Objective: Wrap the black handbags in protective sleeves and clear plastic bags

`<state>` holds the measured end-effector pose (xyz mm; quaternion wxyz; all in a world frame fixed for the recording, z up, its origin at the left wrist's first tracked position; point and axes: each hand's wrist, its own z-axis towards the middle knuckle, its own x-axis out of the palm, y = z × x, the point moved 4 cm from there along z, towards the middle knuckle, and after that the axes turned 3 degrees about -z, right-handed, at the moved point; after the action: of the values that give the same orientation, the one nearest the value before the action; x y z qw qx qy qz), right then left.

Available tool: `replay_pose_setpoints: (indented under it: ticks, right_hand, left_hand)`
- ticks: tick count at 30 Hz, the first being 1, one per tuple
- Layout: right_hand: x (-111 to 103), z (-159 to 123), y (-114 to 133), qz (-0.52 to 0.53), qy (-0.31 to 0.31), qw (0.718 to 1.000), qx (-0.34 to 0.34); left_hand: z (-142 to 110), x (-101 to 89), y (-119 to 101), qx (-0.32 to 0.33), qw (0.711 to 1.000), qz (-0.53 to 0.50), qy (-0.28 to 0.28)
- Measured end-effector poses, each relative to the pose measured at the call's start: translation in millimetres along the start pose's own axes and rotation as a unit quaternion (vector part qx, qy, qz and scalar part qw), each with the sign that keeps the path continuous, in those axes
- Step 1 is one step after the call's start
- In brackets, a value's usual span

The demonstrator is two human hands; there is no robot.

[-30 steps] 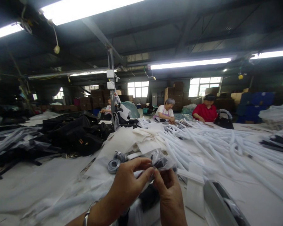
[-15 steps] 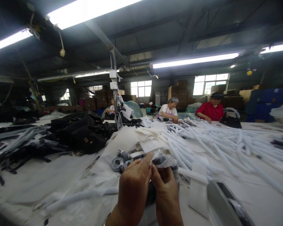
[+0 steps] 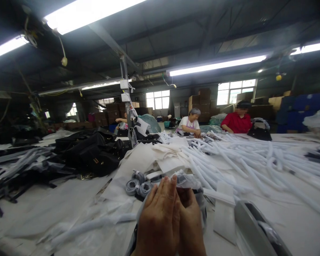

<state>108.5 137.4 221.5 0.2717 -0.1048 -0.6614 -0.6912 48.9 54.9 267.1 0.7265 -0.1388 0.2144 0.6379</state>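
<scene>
Over the counter [image 3: 281, 209], we should steady the plastic wrap [image 3: 188, 181]: right fingers [image 3: 190, 196] curl beside it, left fingers [image 3: 164, 190] extend, grips unclear.

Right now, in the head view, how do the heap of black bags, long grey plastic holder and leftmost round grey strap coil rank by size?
Largest to smallest:
1. Black bag heap
2. Grey plastic holder, cut off by the frame
3. Leftmost grey coil
</scene>
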Motion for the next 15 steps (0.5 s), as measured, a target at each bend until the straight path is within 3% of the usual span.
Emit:
replay_pose_setpoints:
  ticks: [5,8,12,15]
  right_hand:
    - [-2,-1,-2,-0.002,0.005,1.000,-0.008]
    - [-2,-3,5,0.027,0.019,0.999,-0.007]
    - [-2,-6,14,0.051,0.050,0.997,0.020]
    - [-2,-7,17,0.060,0.060,0.996,0.030]
  left_hand:
    - [-7,-1.0,6,0.022,0.998,-0.053,0.008]
    - [2,-4.4,26,-0.068,0.982,-0.169,0.044]
    - [29,-1.1,58,-0.234,0.904,-0.319,0.164]
    - [49,5.0,69,-0.230,0.853,-0.376,0.281]
